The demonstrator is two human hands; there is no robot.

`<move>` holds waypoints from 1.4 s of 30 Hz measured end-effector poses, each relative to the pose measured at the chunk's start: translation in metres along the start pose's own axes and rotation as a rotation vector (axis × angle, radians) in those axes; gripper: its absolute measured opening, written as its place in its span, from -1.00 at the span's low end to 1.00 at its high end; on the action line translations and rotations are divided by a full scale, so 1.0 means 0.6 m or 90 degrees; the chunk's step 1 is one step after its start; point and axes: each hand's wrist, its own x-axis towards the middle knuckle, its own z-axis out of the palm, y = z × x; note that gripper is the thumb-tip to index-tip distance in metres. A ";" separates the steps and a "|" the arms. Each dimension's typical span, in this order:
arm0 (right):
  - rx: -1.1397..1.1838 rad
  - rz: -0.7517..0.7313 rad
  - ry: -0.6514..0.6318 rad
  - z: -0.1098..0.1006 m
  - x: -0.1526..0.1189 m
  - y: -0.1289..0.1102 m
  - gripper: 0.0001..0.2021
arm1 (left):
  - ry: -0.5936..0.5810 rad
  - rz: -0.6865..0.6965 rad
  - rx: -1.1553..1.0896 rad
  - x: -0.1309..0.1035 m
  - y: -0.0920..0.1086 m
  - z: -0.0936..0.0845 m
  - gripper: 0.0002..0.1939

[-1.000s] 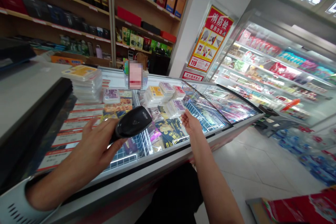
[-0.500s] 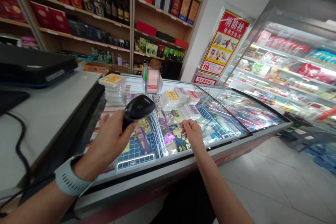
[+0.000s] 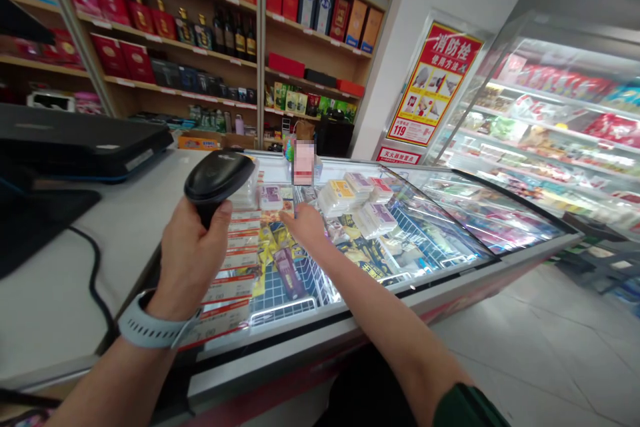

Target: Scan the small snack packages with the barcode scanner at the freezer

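My left hand (image 3: 194, 253) is wrapped round the handle of a black barcode scanner (image 3: 219, 177), held up over the left end of the glass-topped freezer (image 3: 440, 267). Behind the scanner, mostly covered by it, stands a stack of clear plastic boxes (image 3: 246, 195). My right hand (image 3: 306, 223) reaches across the freezer with its fingers stretched toward the left, holding nothing I can see. Just beyond its fingertips lies a purple-labelled box (image 3: 271, 197); whether they touch cannot be told. To its right sit more stacked boxes with yellow (image 3: 340, 190), purple and red labels.
A grey-white counter (image 3: 125, 213) with a black device (image 3: 80, 140) and cable (image 3: 95, 273) is at the left. Price tags (image 3: 235, 267) line the freezer's left side. A pixelated card (image 3: 303, 161) stands at its back. Shelves (image 3: 220, 60) rise behind; a lit display fridge (image 3: 560, 113) stands right.
My right hand has moved left across the freezer toward the purple-labelled box. My left hand has drawn the scanner left and slightly up. The view has shifted a little left.
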 end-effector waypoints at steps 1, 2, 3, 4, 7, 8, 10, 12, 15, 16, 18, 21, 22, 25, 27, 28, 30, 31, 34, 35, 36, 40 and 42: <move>-0.011 0.008 -0.001 0.009 0.011 -0.014 -0.53 | 0.006 -0.011 -0.004 0.001 -0.002 0.001 -0.49; -0.018 0.015 -0.004 0.019 0.021 -0.026 -0.50 | 0.018 -0.018 -0.006 0.002 -0.004 0.003 -0.50; -0.024 0.021 -0.006 0.029 0.030 -0.038 -0.46 | 0.036 -0.023 -0.008 0.004 -0.005 0.005 -0.52; -0.031 0.029 -0.005 0.038 0.038 -0.047 -0.42 | 0.055 -0.025 -0.009 0.005 -0.007 0.008 -0.53; -0.050 0.053 0.018 0.066 0.056 -0.066 -0.29 | 0.092 -0.027 -0.015 0.009 -0.013 0.014 -0.54; -0.056 0.059 0.027 0.073 0.059 -0.069 -0.27 | 0.091 -0.025 -0.020 0.010 -0.014 0.014 -0.53; -0.067 0.064 0.041 0.082 0.064 -0.071 -0.27 | 0.090 -0.025 -0.022 0.011 -0.016 0.014 -0.54; -0.071 0.064 0.044 0.084 0.065 -0.069 -0.29 | 0.087 -0.023 -0.022 0.011 -0.016 0.012 -0.54; -0.065 0.076 0.040 0.072 0.061 -0.063 -0.32 | 0.081 -0.022 -0.025 0.010 -0.016 0.011 -0.53; -0.065 0.080 0.036 0.066 0.057 -0.061 -0.33 | 0.076 -0.023 -0.027 0.010 -0.016 0.011 -0.52; -0.078 0.072 0.029 0.051 0.045 -0.055 -0.35 | 0.062 -0.019 -0.031 0.009 -0.015 0.011 -0.52; -0.124 0.003 0.053 0.023 0.016 -0.041 -0.38 | 0.041 0.011 -0.030 0.007 -0.015 0.013 -0.50; -0.142 -0.032 0.071 0.011 0.003 -0.034 -0.39 | 0.034 0.021 -0.026 0.006 -0.014 0.014 -0.49; -0.189 -0.134 0.125 -0.030 -0.046 -0.002 -0.48 | 0.001 0.057 -0.012 0.002 -0.010 0.019 -0.50; -0.209 -0.189 0.178 -0.058 -0.082 0.029 -0.47 | -0.036 0.096 -0.025 -0.003 -0.004 0.024 -0.51; -0.213 -0.211 0.212 -0.071 -0.100 0.048 -0.46 | -0.060 0.120 -0.034 -0.007 -0.001 0.027 -0.53; -0.219 -0.235 0.274 -0.093 -0.132 0.088 -0.43 | -0.113 0.168 -0.042 -0.018 0.007 0.034 -0.56; -0.220 -0.235 0.306 -0.102 -0.146 0.109 -0.44 | -0.143 0.192 -0.038 -0.025 0.010 0.039 -0.58; -0.218 -0.222 0.390 -0.117 -0.177 0.161 -0.46 | -0.223 0.278 -0.033 -0.051 0.021 0.055 -0.62; -0.217 -0.214 0.410 -0.120 -0.184 0.174 -0.47 | -0.244 0.309 -0.035 -0.061 0.023 0.061 -0.64; -0.215 -0.204 0.424 -0.121 -0.190 0.183 -0.47 | -0.265 0.338 -0.035 -0.071 0.025 0.067 -0.65; -0.210 -0.156 0.446 -0.124 -0.200 0.198 -0.48 | -0.320 0.413 -0.015 -0.100 0.024 0.090 -0.73; -0.214 -0.152 0.448 -0.124 -0.201 0.197 -0.48 | -0.329 0.436 -0.012 -0.105 0.021 0.096 -0.74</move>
